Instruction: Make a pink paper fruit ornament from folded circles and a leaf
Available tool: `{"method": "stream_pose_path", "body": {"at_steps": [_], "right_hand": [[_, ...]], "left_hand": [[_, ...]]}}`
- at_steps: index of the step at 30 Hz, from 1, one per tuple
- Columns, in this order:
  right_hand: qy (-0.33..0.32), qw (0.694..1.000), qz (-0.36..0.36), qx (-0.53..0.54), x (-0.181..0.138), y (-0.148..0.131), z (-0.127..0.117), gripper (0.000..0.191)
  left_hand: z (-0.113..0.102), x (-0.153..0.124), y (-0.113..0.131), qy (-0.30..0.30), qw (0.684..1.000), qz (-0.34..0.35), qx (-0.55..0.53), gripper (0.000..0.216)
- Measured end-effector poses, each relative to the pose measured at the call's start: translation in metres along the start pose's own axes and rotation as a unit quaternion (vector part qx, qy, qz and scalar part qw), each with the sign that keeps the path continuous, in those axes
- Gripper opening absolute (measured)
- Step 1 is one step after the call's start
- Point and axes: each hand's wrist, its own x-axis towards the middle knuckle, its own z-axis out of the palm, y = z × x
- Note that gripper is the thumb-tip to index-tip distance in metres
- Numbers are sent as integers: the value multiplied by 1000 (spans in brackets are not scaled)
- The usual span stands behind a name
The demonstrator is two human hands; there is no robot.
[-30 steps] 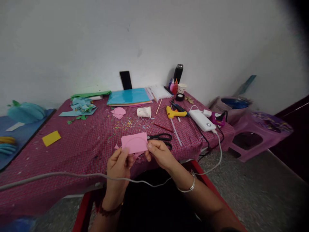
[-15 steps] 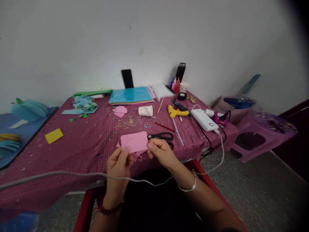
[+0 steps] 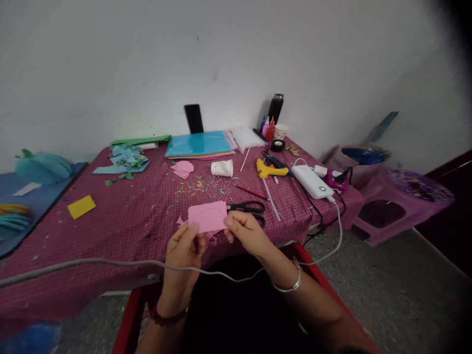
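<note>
Between my two hands is a pink rectangle of paper (image 3: 207,216), with a curved pencil line faintly showing on it. My left hand (image 3: 185,248) pinches its lower left corner, thumb on top. At the right edge, my right hand (image 3: 245,230) grips it between thumb and fingers. Just behind my right hand lie black-handled scissors (image 3: 250,207), their blades hidden by the paper. Pink paper scraps (image 3: 211,235) lie partly covered under the sheet. Further back are pink cut pieces with a rounded edge (image 3: 183,168).
A paper cup (image 3: 222,168) lies on its side behind coloured clippings (image 3: 201,186). To the right are a yellow glue gun (image 3: 271,169) and a white power bank (image 3: 311,182); its cable (image 3: 236,281) crosses my forearms. A yellow paper (image 3: 81,207) lies left.
The pink paper has shifted slightly right at its left side, along with my left hand. My right hand stays almost where it was, still holding the edge.
</note>
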Motion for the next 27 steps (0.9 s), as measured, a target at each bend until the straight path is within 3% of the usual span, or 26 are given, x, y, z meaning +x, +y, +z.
{"method": "stream_pose_path", "body": {"at_steps": [16,20,27], "right_hand": [[-24,1000,6,-5,0,-2,-8,42],[-21,999,7,25,1,1,-6,50],[-33,997,43,59,1,3,6,40]], "left_hand": [[-6,1,-2,30,988,81,128,32],[-11,-1,-3,32,980,107,164,31],[-10,-6,1,-7,974,139,178,33]]}}
